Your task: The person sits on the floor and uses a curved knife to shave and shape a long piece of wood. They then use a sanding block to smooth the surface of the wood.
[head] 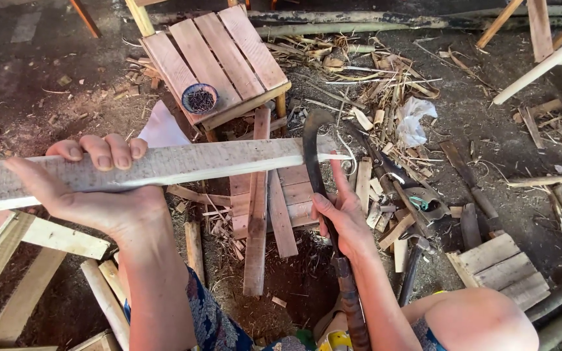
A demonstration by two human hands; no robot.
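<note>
Head view, single frame. Left hand [92,185] is wrapped around a long flat wooden slat [164,166], thumb under, fingers curled over the upper edge; grip closed on the wood. The slat runs nearly level across the frame from the left edge toward the centre, held up above the ground, its right end tapering to a thin point. Right hand [339,218] is closed around the handle of a curved dark blade [313,149], a sickle-like knife; the blade rises from the hand and its hooked upper part crosses the slat's tapered end, touching it there. The handle extends down toward the person's lap. Below, on the dirt floor, a small slatted wooden stool [219,55] stands beyond the slat, with a shallow round bowl [200,99] of dark small pieces on its near corner. Wood offcuts, shavings [372,71] and loose boards lie scattered around; another slatted panel [502,266] lies at lower right beside the person's knee [479,322].
</note>
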